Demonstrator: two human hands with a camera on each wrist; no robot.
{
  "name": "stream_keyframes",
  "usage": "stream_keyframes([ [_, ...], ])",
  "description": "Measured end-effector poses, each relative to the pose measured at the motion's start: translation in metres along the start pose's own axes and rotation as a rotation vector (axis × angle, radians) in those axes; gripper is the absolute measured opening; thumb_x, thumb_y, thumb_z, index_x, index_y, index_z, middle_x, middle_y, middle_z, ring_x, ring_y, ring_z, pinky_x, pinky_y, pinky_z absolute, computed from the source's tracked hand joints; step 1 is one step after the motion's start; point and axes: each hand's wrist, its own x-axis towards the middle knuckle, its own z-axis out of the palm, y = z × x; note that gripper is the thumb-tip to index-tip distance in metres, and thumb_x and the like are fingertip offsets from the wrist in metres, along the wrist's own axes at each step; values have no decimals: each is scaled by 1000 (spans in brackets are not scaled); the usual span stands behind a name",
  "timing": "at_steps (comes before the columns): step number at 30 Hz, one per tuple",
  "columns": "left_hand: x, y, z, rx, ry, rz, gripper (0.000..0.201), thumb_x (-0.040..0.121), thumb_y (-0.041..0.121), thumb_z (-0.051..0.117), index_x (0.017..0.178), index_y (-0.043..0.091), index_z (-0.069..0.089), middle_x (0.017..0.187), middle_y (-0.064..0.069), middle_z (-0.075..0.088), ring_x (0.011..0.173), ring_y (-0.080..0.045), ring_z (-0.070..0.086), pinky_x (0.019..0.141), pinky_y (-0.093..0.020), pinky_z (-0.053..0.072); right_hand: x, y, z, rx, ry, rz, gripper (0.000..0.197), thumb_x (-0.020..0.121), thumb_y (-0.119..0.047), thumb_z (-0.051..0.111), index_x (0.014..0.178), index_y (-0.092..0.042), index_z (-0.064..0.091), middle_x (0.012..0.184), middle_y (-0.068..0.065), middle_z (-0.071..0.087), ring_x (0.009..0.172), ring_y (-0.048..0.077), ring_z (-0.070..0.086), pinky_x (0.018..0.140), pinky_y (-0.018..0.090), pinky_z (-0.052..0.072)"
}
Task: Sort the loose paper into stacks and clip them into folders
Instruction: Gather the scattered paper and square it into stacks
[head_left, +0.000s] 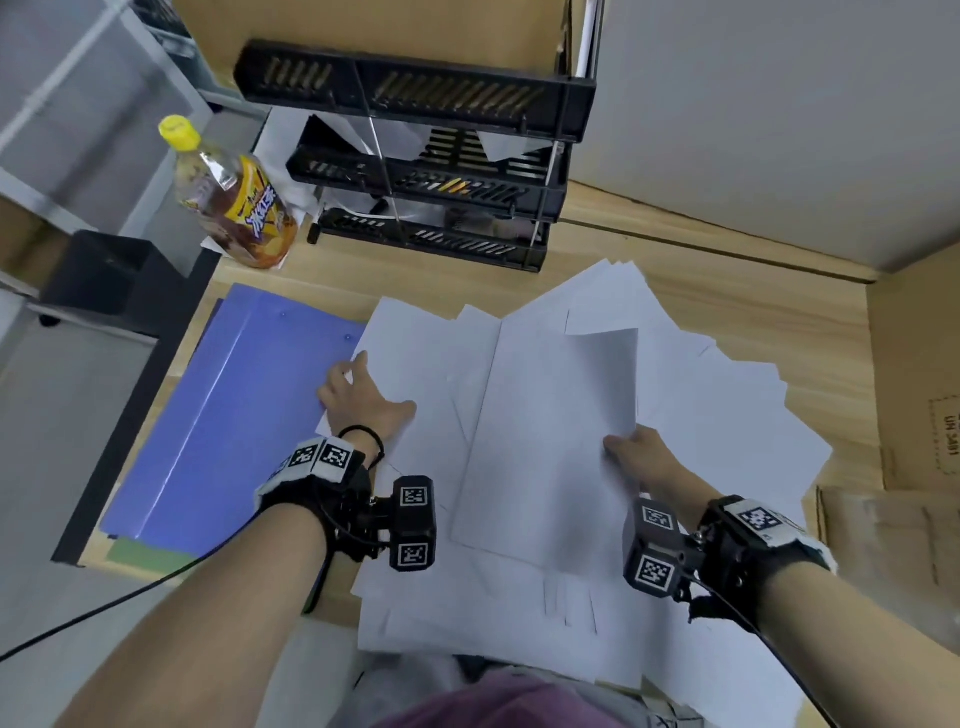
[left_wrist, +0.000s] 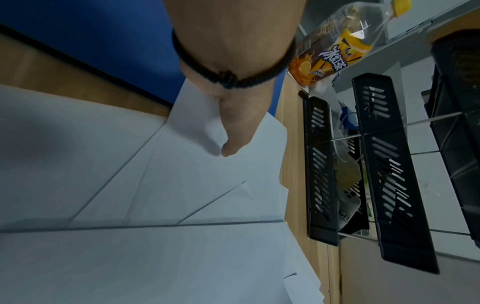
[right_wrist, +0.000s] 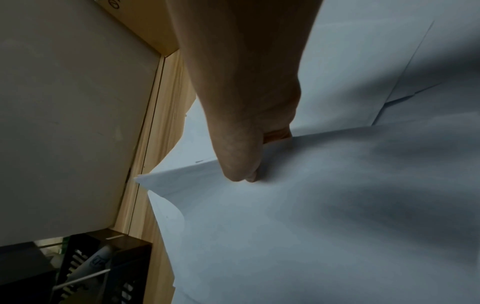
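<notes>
Loose white paper (head_left: 717, 415) lies fanned across the wooden desk (head_left: 779, 322). A blue folder (head_left: 234, 415) lies closed at the left, partly under the sheets. My left hand (head_left: 358, 400) presses on the left edge of the pile; its thumb (left_wrist: 233, 131) lies flat on a sheet (left_wrist: 155, 257) and its fingers reach over the edge toward the blue folder (left_wrist: 91, 41). My right hand (head_left: 631, 457) pinches the right edge of a thin sheaf (head_left: 550, 441), raised off the pile. Its thumb (right_wrist: 239, 164) is on top of the sheaf (right_wrist: 311, 226) and the fingers are hidden underneath.
A black three-tier letter tray (head_left: 441, 171) stands at the back, with a yellow-capped drink bottle (head_left: 234, 202) to its left. Cardboard boxes (head_left: 914, 389) close off the right side. A green edge (head_left: 150, 558) shows under the blue folder. A black bin (head_left: 104, 275) sits off the desk's left edge.
</notes>
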Motion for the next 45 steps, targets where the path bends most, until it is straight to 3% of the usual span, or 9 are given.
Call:
stream_keyframes([
  [4, 7, 12, 4, 95, 31, 3, 96, 67, 36, 75, 145, 23, 21, 140, -9, 26, 130, -31, 24, 103, -44, 32, -1, 8, -2, 18, -45, 20, 13, 93, -2, 43, 88, -3, 55, 70, 10, 54, 56, 22, 50, 34, 13, 36],
  [7, 15, 26, 3, 135, 60, -18, 95, 68, 37, 76, 144, 20, 23, 140, -13, 30, 131, -32, 26, 105, -44, 26, -1, 15, -11, 45, -28, 0, 14, 93, -7, 45, 92, -4, 59, 78, 10, 61, 64, 23, 57, 51, 22, 46],
  [12, 27, 46, 4, -58, 38, 15, 56, 67, 20, 74, 117, 15, 49, 131, -13, 34, 118, -32, 42, 95, -40, 42, 1, 27, -34, 171, 122, -18, 18, 93, -14, 45, 96, -4, 60, 86, 10, 64, 77, 27, 59, 71, 34, 45],
  [15, 28, 59, 5, -174, -50, 61, 57, 72, 13, 75, 119, 7, 42, 121, -14, 49, 95, -27, 54, 73, -34, 44, 3, 33, -43, 198, 151, 8, 15, 94, -13, 45, 98, -10, 59, 86, 8, 63, 79, 28, 58, 71, 33, 44],
  [19, 26, 72, 13, -116, -199, 127, 55, 77, 17, 72, 124, 10, 45, 111, -5, 56, 101, -25, 53, 78, -35, 43, 4, 42, -47, 216, 136, 31, 15, 94, -13, 46, 100, -10, 59, 86, 8, 64, 74, 25, 59, 64, 30, 46],
  [23, 34, 76, 26, 109, -184, 272, 47, 58, 35, 69, 100, 19, 58, 107, -11, 61, 103, -35, 53, 88, -46, 46, 2, 46, -48, 276, 117, 35, 16, 93, -11, 46, 99, -9, 61, 82, 8, 67, 68, 24, 63, 60, 29, 49],
  [30, 20, 95, 16, -114, -288, 264, 52, 74, 14, 73, 120, 12, 47, 108, -3, 56, 95, -25, 54, 73, -34, 47, 2, 48, -47, 293, 67, 62, 21, 93, -10, 47, 107, -4, 61, 89, 13, 68, 75, 29, 64, 69, 35, 52],
  [35, 9, 102, 2, -394, -454, 116, 41, 81, 20, 74, 118, 14, 57, 108, -4, 63, 85, -17, 61, 65, -25, 48, -4, 44, -38, 318, 16, 73, 15, 97, -16, 46, 99, -10, 59, 83, 8, 67, 67, 24, 64, 53, 24, 49],
  [45, -8, 96, -5, -169, -412, 322, 33, 86, 10, 63, 118, 8, 59, 105, -5, 60, 95, -24, 57, 60, -20, 41, -9, 38, -27, 268, -5, 36, 15, 97, -19, 46, 99, -12, 59, 86, 10, 64, 71, 26, 59, 59, 26, 44],
])
